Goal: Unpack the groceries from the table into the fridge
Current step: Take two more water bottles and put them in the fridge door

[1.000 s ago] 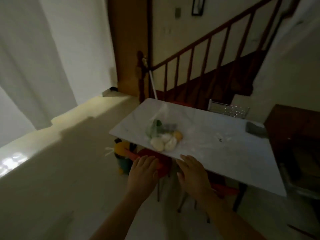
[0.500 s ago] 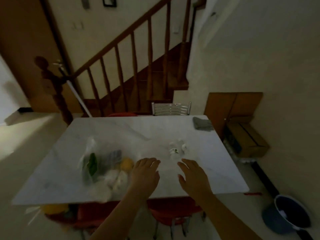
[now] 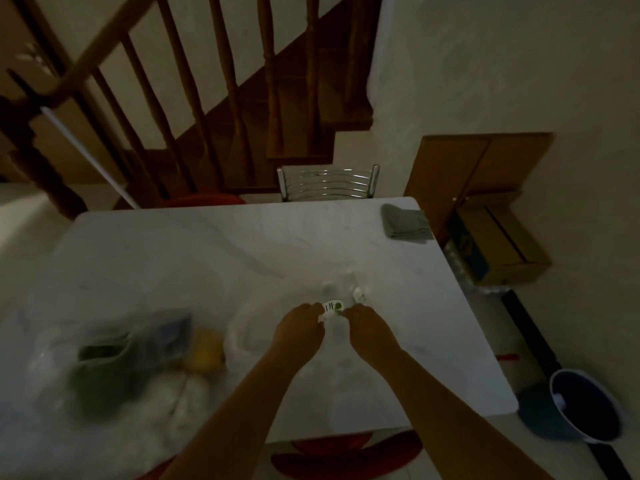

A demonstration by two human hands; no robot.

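Note:
A white marble table (image 3: 214, 258) fills the middle of the head view. On its left lies a clear plastic grocery bag (image 3: 114, 362) with green vegetables, a yellow fruit (image 3: 204, 351) and pale round items inside. Near the table's middle sits a second small clear bag with little white-labelled bottles (image 3: 341, 296). My left hand (image 3: 299, 329) and my right hand (image 3: 369, 329) both reach that small bag, fingers curled at its near edge on either side of a labelled bottle (image 3: 333, 305). The fingertips are hidden, so the hold itself is unclear.
A grey folded cloth (image 3: 405, 223) lies at the table's far right corner. A chrome chair back (image 3: 327, 183) stands behind the table, red chairs (image 3: 346, 455) beneath the near edge. A cardboard box (image 3: 498, 251) and a blue bucket (image 3: 585, 405) sit on the floor at right. A wooden staircase (image 3: 194, 98) rises behind.
I have stepped up to the table and the view has swung right and down. Both hands moved forward from the table's near edge to the small bag of bottles.

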